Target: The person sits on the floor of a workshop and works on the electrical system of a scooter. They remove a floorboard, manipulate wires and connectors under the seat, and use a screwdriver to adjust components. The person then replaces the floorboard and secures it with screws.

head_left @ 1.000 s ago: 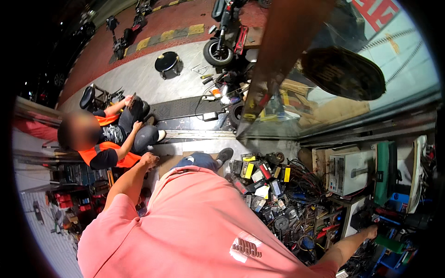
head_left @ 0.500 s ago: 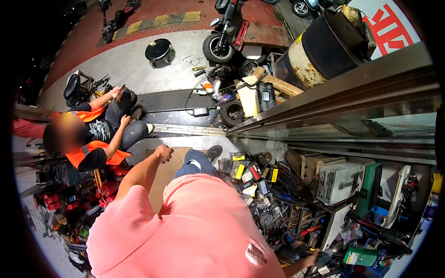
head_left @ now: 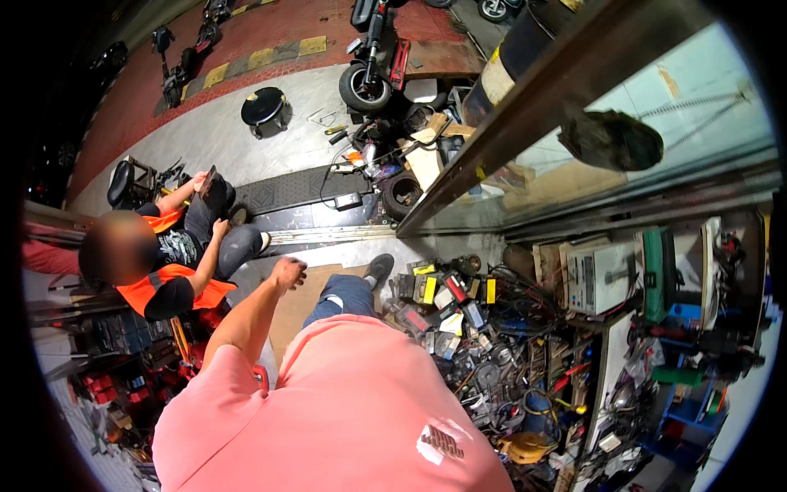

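My left hand (head_left: 288,274) hangs at the end of my outstretched arm, above a flat brown board (head_left: 287,312) on the floor. Its fingers are slightly apart and loosely bent, with nothing seen in them. My right hand is out of view. To the right of my leg lies a heap of parts and tools, among them yellow-labelled boxes (head_left: 430,289), dark cables (head_left: 531,297) and an orange-brown round thing (head_left: 527,448).
A person in an orange vest (head_left: 193,283) sits at the left, holding a flat dark thing. A glass door frame (head_left: 525,123) runs across the right. Beyond the threshold (head_left: 328,236) stand a round black stool (head_left: 264,107) and a scooter (head_left: 366,86). Shelves (head_left: 689,402) fill the far right.
My right hand, blurred near the lower right shelves before, has left the view. My left hand stays in nearly the same place, its fingers a little more spread. The view has shifted rightward.
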Available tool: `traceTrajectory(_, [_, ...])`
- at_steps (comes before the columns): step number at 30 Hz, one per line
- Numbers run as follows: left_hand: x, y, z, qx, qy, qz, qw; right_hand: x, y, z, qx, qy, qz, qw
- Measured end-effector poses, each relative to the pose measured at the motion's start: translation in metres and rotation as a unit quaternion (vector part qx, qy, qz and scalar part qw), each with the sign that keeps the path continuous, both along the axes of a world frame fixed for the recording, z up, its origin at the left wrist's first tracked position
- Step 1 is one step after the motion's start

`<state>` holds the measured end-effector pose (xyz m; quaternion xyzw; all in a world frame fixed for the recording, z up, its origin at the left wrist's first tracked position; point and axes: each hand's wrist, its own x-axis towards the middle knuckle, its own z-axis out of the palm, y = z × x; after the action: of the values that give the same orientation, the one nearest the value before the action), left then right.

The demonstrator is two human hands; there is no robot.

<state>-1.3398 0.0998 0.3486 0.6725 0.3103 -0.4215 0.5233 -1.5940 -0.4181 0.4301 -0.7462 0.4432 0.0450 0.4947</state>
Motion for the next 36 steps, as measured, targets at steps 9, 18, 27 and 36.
traceTrajectory(9, [-0.122,0.116,-0.028,-0.107,0.132,0.001,0.986,-0.019,0.025,-0.001,0.093,0.019,0.036,0.995])
traceTrajectory(18, [-0.1,0.091,0.045,-0.042,0.031,0.097,0.994,-0.028,0.048,0.0,0.149,0.097,0.057,0.982])
traceTrajectory(27, [-0.059,0.139,0.067,0.049,-0.017,0.169,0.984,0.013,0.091,-0.004,0.213,0.18,0.018,0.96])
traceTrajectory(36, [0.011,0.269,0.023,0.041,-0.015,0.237,0.971,0.185,0.183,0.042,0.145,0.166,0.107,0.97])
